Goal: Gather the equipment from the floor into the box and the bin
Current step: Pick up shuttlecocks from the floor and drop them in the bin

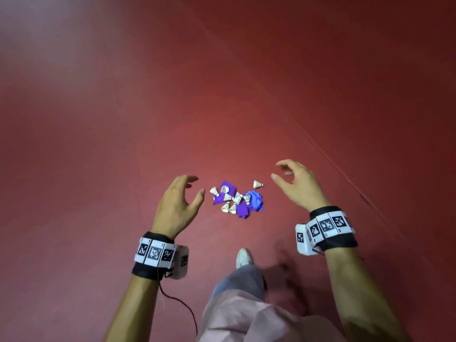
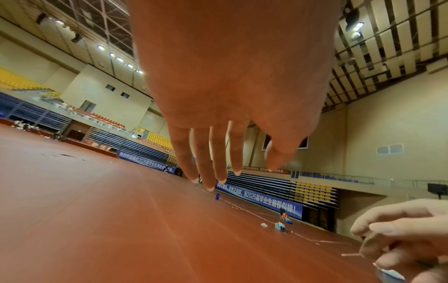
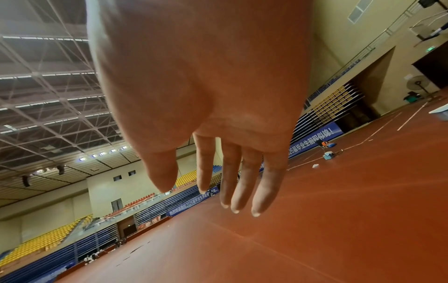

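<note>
My left hand [image 1: 176, 206] hangs with a wide, empty grip left of the shuttlecocks [image 1: 230, 199], heaped on purple cloths [image 1: 243, 209] on the floor [image 1: 98, 144]. My right hand [image 1: 299, 185], equally wide and empty, flanks the stray shuttlecock [image 1: 257, 184]. I'd judge it best to scoop inward from both sides, pinching feathers lightly.

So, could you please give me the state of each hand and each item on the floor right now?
left hand: open, empty, above the floor.
right hand: open, empty, fingers loosely curled.
shuttlecocks: heaped on the cloths.
lone shuttlecock: lying apart from the heap.
purple cloths: crumpled on the floor.
</note>
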A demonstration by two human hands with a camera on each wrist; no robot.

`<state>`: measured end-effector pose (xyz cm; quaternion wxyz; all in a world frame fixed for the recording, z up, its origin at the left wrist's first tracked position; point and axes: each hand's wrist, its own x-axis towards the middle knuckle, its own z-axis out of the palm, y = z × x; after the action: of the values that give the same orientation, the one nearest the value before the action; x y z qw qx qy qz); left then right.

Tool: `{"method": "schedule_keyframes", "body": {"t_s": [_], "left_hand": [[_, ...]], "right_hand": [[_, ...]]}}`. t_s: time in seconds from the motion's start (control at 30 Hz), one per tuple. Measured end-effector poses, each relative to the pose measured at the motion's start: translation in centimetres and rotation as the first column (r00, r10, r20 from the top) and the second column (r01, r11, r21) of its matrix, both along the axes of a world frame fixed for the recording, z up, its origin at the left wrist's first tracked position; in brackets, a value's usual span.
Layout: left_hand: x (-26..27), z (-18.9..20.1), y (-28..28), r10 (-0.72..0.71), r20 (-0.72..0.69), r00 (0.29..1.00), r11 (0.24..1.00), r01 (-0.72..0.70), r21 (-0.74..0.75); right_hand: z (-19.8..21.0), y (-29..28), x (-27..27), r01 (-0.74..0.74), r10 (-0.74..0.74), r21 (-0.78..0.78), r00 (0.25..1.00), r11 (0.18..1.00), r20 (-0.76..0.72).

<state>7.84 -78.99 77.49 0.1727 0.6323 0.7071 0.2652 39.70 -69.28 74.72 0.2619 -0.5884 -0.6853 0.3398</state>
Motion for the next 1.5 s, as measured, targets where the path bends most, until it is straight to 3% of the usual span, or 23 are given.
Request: {"method": "schedule_keyframes", "body": {"t_s": [0.2, 0.37, 0.5, 0.63, 0.7, 0.83, 1.0, 1.1, 1.2, 1.5], "left_hand": [[-1.8, -0.7, 15.9, -0.139, -0.063, 0.988, 0.989, 0.136, -0.057], [-1.7, -3.0, 28.1, -0.259, -0.148, 0.954, 0.958, 0.235, -0.167], [-1.8, -7.7, 37.3, -0.353, -0.227, 0.908, 0.907, 0.272, -0.321], [-2.3, -14.7, 44.0, -0.397, -0.304, 0.866, 0.826, 0.193, -0.529], [-2.4, -19.1, 46.0, -0.46, -0.357, 0.813, 0.758, 0.151, -0.634], [-2.6, -27.7, 47.1, -0.557, -0.425, 0.713, 0.642, 0.046, -0.765], [-2.8, -37.9, 44.9, -0.462, -0.357, 0.812, 0.522, -0.077, -0.85], [-2.9, -44.0, 43.3, -0.316, -0.293, 0.902, 0.467, -0.121, -0.876], [-2.4, -50.3, 42.1, -0.183, -0.237, 0.954, 0.446, -0.134, -0.885], [-2.7, -72.8, 39.4, -0.136, -0.19, 0.972, 0.473, -0.105, -0.875]], "right_hand": [[-1.2, 10.4, -0.8, 0.044, -0.04, -0.082, 0.998, 0.996, 0.044], [-5.0, 18.3, 0.2, 0.089, -0.081, -0.148, 0.995, 0.985, 0.059], [-11.3, 25.8, 1.4, 0.012, 0.03, -0.286, 0.99, 0.958, 0.14], [-19.5, 33.5, 2.4, -0.095, 0.231, -0.467, 0.942, 0.879, 0.243], [-24.2, 36.5, 2.8, -0.124, 0.316, -0.542, 0.907, 0.831, 0.277], [-31.9, 39.5, 3.6, -0.164, 0.477, -0.661, 0.816, 0.732, 0.326], [-39.5, 40.5, 4.3, -0.167, 0.617, -0.756, 0.698, 0.633, 0.363], [-44.4, 41.5, 4.0, -0.177, 0.668, -0.777, 0.645, 0.604, 0.372], [-49.4, 43.0, 3.1, -0.188, 0.697, -0.784, 0.608, 0.592, 0.381], [-70.7, 45.6, -1.0, -0.305, 0.778, -0.758, 0.487, 0.576, 0.396]]}}
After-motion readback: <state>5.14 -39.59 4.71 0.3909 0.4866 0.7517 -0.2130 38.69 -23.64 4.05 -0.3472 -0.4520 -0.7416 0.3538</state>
